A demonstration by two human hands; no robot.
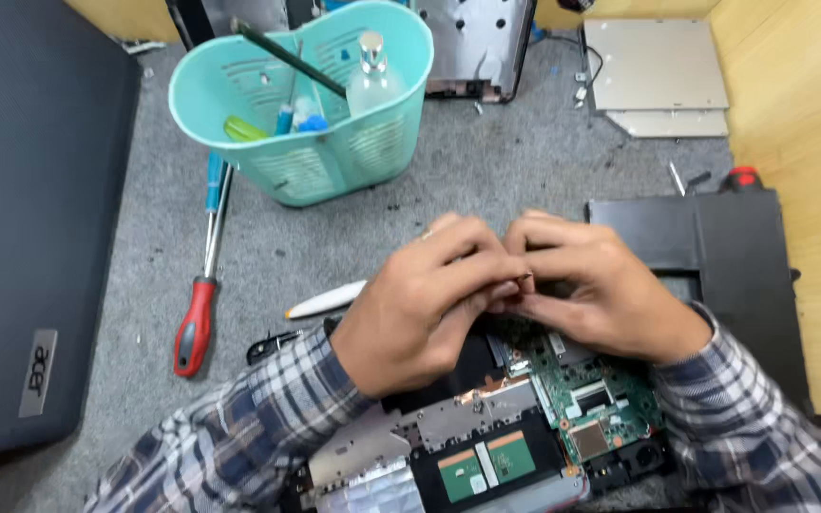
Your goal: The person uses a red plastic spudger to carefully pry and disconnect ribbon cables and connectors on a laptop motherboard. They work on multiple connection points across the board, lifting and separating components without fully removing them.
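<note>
A small dark part (523, 278) is sitting right where the fingertips of both hands are meeting, just above the green circuit board (593, 385) of an opened laptop (486, 446); it is too small to identify. The left hand (420, 309) is curling its fingers together and pinching at it, and the right hand (586, 285) is pressing its fingertips in from the other side. One teal basket (301, 171) is standing beyond the hands, holding several tools. Two screwdrivers are lying left of it: a red-handled one (195, 328) and a blue-handled one (213, 180). One closed dark laptop (30, 237) is filling the left edge, and wooden walls are closing in the right. Bare grey mat (486, 161) is lying open between basket and hands.
</note>
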